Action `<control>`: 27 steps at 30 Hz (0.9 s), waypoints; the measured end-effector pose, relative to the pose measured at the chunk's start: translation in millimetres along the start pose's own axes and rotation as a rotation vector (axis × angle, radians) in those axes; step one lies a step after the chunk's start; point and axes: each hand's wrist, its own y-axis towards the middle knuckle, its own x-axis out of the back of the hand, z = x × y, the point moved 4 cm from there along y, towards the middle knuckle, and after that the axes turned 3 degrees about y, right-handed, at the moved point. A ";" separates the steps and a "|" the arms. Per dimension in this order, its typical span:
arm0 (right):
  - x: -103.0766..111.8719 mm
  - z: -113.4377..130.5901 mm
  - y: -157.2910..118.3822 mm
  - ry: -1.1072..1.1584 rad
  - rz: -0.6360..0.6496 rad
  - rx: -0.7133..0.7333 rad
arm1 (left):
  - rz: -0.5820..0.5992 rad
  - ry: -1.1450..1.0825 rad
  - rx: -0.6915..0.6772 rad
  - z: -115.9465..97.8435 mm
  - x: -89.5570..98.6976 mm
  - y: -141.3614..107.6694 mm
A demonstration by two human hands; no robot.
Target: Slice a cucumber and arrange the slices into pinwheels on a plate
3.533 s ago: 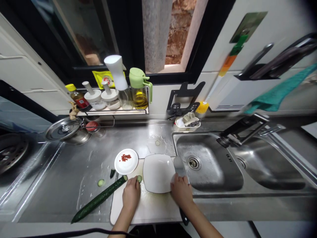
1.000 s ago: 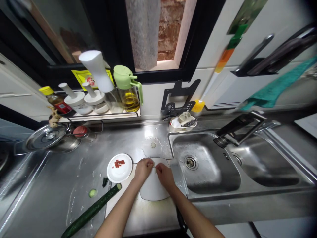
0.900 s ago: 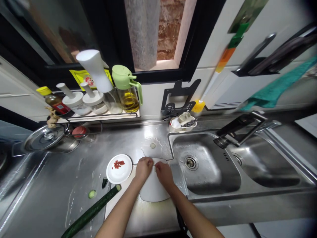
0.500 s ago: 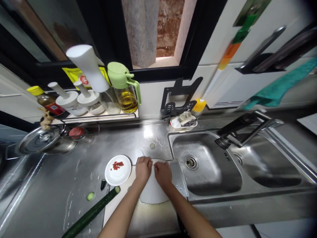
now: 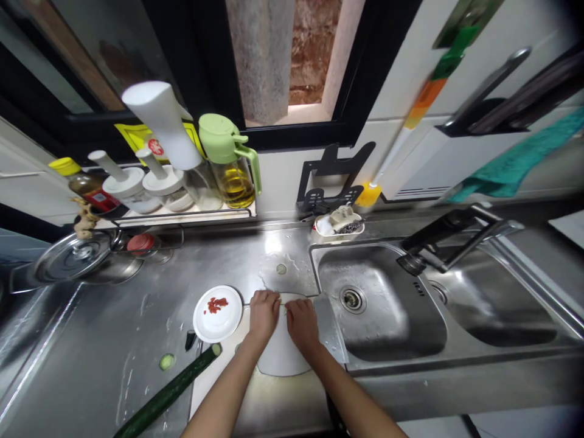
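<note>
Both hands are over the far part of a white plate, which lies on a pale cutting board. The fingers of my left hand are bent and pinched together at the plate's far side. Close beside it, my right hand is curled with its fingertips pressed together. Tiny pale green bits show at the fingertips, too small to make out. A cleaver blade lies flat right of the plate. A cucumber with a cut end rests on the left, near a small white plate of red pieces.
A cucumber slice and a dark green end piece lie on the steel counter. On the right is a double sink with a black faucet. Seasoning jars and an oil bottle stand on a rack at the back left.
My right hand has shifted slightly, and its fingertips have opened a little more distance from the left. The rest looks the same.
</note>
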 end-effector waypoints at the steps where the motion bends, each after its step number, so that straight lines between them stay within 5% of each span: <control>1: -0.3 0.0 -2.3 -0.009 -0.019 0.036 | 0.005 -0.004 -0.006 0.1 0.1 -1.1; 10: -9.3 -0.7 -21.4 -0.155 -0.023 0.253 | -0.001 -0.013 -0.012 2.3 -1.5 -4.4; 27: -5.2 -1.2 -20.8 -0.149 0.041 0.261 | 0.010 -0.043 0.003 1.2 -0.1 -1.7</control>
